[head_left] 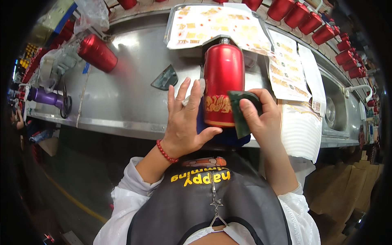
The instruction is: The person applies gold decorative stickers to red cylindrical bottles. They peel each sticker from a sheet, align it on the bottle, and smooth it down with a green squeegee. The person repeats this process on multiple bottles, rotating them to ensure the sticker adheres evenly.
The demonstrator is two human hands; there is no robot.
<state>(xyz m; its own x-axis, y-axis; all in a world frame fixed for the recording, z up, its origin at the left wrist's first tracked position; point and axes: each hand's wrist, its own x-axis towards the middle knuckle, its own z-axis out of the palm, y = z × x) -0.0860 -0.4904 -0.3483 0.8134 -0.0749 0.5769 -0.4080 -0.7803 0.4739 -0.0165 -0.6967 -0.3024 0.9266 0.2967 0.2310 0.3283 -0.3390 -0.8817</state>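
Note:
A glossy red bottle (224, 71) lies on its side in front of me, its neck pointing away. Round its lower end runs a gold ornamental band (218, 103). My right hand (265, 118) grips a dark green scraper (241, 116), whose straight edge meets the bottle's right side by the band. On the other side, my left hand (185, 116) is open with its fingers spread, the thumb reaching to the bottle's base. Something whitish (198, 90) shows at its fingertips; I cannot tell what it is. Blue cloth (241, 139) shows below the bottle.
Left on the metal bench (134, 94) are another red bottle (97, 53), a dark angular piece (166, 77) and a purple flask (47, 97). A tray (168, 28) with gold-printed sheets (216, 24) stands behind. More sheets (288, 69) and a sink (339, 106) lie right; several red bottles (300, 16) line the back.

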